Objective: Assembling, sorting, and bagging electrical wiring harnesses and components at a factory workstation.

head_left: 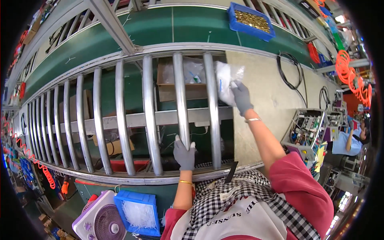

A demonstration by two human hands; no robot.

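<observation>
My right hand point(241, 97), gloved, pinches a clear plastic bag point(225, 80) at one o'clock, fingers closed on its lower edge, holding it over the rollers point(148, 116) near the cardboard box point(166, 86) below them. My left hand point(184, 154), at six o'clock, grips one roller, fingers wrapped round it. The bag looks slippery and hangs from a thin pinch; I judge it could slide loose and drop between the rollers, or snag on one.

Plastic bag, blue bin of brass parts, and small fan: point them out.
plastic bag point(225, 78), head view, middle of the clear film.
blue bin point(236, 25), head view, its front wall.
fan point(107, 222), head view, the round grille.
</observation>
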